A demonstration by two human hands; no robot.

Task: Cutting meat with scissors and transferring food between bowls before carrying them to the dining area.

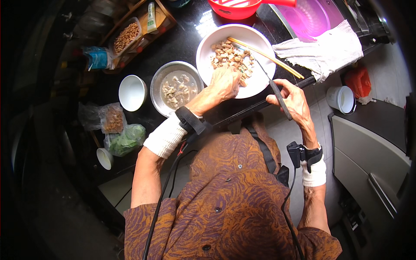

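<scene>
A large white bowl [203,53] near the counter's front edge holds many small brown chopped pieces [227,53], perhaps meat. My left hand [226,81] reaches into it from the left, its bent fingertips at the pieces; whether they pinch any is hidden. Just outside the bowl's right rim, my right hand [294,100] grips a dark-handled utensil [280,99]. Its thin metal shaft slants over the rim toward the food, and I cannot make out its head. A pair of wooden chopsticks [276,61] lies across the same rim, thick ends jutting out to the right.
Left of the white bowl stand a metal bowl [156,94] of cloudy liquid with pale chunks and a small white bowl [132,93]. Plastic bags [125,139] lie farther left. A red plastic basket [232,13], a white cloth [328,50] and a purple basin [305,19] sit beyond.
</scene>
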